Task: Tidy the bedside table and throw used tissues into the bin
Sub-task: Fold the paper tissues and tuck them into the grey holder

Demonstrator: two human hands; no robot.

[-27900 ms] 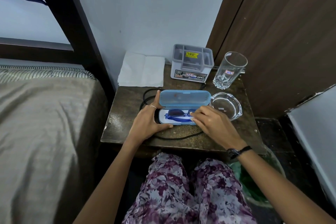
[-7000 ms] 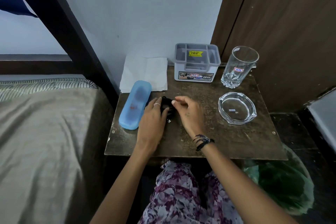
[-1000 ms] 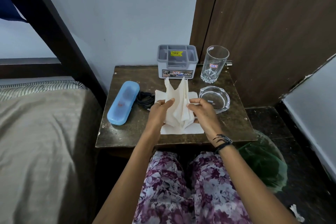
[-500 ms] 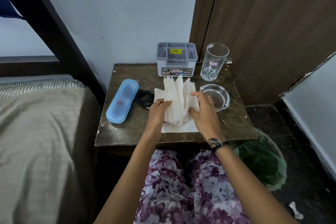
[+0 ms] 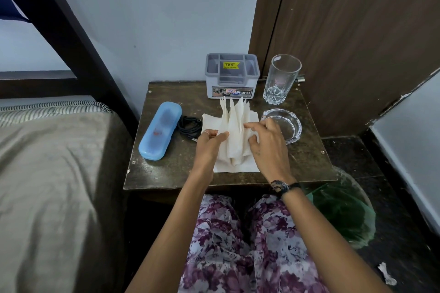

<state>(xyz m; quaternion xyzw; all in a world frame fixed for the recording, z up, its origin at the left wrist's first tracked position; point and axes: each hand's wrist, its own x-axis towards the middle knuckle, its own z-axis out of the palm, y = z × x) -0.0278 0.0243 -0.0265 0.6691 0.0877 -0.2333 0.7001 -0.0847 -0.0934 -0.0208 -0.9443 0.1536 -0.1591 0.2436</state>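
To my left lies the bed with its grey-brown sheet, and in front of my knees stands the dark, worn wooden bedside table. Down on the floor to my right, just beside the table's corner, is the bin lined with a green plastic bag. At the back of the table sits a grey and white plastic organiser box with a yellow price sticker, and beside it on the right a tall clear drinking glass stands upright. On the table's left side lies a closed light-blue plastic spectacle case, with a coiled black cable just beside it. A round clear glass ashtray rests right of centre.

In the middle lie the white paper tissues, some flat on the wood and some raised in a fan of folds. My left hand pinches the left edge of the fan between thumb and fingers. My right hand touches the right side, its fingers loosely bent over the folds, the thumb pressed into the paper.
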